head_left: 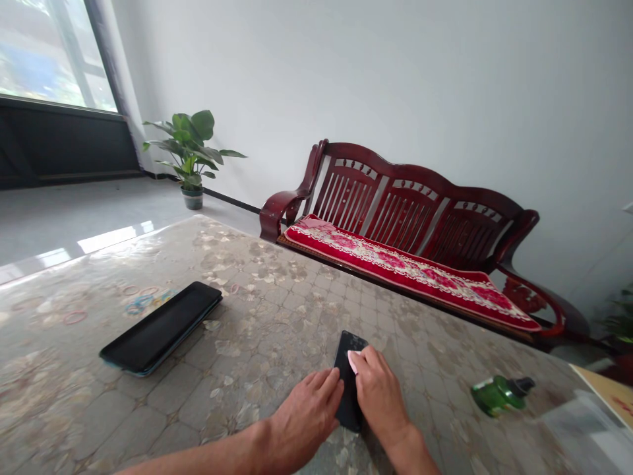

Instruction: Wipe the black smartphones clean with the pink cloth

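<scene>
A black smartphone (350,413) lies flat on the patterned tablecloth in front of me. My left hand (307,410) grips its left edge, fingers together over the side. Pinched in my right hand (376,389) is a small pale pink cloth or pad (353,361), pressed on the upper part of the phone's screen. Most of the pad is hidden under the fingers. To the left lies a larger black device with a dark screen (163,326), apparently on top of another thin bluish item. A green bottle with a black cap (499,394) rests on its side to the right.
Several coloured rubber bands (143,302) lie by the larger device. A clear plastic container (586,425) and a yellowish board (606,389) are at the right edge. Beyond the table (277,330) stand a wooden bench (395,211) with a red cover and a potted plant (192,155).
</scene>
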{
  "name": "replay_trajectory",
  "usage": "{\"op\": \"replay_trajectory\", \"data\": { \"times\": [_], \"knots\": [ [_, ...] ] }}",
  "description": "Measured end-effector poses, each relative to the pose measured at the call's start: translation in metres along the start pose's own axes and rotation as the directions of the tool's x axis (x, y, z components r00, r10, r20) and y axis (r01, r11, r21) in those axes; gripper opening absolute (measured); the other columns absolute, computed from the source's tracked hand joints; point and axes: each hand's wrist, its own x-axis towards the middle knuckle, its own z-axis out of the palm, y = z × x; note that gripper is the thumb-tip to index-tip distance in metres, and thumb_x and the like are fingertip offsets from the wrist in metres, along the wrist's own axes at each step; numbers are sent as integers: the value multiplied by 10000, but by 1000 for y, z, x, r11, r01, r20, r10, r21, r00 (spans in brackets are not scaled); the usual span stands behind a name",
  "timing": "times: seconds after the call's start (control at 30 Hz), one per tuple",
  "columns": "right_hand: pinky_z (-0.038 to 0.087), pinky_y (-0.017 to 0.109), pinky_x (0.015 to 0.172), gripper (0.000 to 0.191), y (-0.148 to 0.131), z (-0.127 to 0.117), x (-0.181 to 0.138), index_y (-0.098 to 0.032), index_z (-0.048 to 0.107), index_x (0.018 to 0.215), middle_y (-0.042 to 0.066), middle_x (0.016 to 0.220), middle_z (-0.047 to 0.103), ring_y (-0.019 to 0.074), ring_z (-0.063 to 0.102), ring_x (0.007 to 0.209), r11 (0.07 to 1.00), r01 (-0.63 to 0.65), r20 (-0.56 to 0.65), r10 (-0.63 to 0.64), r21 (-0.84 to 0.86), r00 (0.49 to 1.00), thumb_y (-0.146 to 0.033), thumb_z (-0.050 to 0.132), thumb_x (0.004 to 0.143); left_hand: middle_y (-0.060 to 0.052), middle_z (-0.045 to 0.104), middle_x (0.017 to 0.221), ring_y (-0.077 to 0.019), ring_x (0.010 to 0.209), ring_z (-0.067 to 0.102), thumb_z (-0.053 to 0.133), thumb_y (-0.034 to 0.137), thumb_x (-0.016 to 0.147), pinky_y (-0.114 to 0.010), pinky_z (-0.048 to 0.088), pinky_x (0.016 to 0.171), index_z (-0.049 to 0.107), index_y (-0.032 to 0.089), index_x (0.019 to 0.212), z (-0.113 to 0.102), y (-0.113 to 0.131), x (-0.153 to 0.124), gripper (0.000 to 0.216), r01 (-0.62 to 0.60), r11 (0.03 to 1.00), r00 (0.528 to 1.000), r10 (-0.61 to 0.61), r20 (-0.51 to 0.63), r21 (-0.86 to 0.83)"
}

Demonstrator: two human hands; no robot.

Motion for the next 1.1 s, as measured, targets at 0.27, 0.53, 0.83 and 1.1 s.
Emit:
{"op": "replay_trajectory", "data": {
  "times": [0.27,0.53,0.83,1.1],
  "knots": [
    [438,259,803,302,1,9,22,-215,649,992,44,915,608,175,583,884,997,-52,-5,52,-50,999,-24,435,898,-179,485,1403,-301,1280,445,476,384,987,-429,386,1062,472,87,1350,5,-1,1,469,-2,1000,1000,2,-31,-7],
    [444,265,831,347,-11,4,0,-236,622,1058,38,937,603,184,580,927,999,37,5,-37,5,999,-5,442,872,-169,525,1355,-289,1292,426,459,374,1000,-419,363,1082,474,84,1351,-10,1,0,455,-1,999,1000,1,-4,-43],
    [442,262,808,317,-9,8,22,-231,635,981,40,919,611,180,577,885,999,0,9,1,-37,1000,-13,431,876,-180,497,1388,-286,1290,434,444,363,1004,-417,370,1079,458,94,1372,-9,1,1,457,5,999,1000,-5,-3,-48],
    [445,276,833,340,-8,3,0,-245,627,1063,39,946,607,186,581,926,999,47,15,-47,24,999,-26,440,882,-164,524,1354,-284,1299,425,452,374,1003,-407,354,1088,479,93,1346,-10,1,0,444,-1,999,1000,1,-4,-37]
  ]
}}
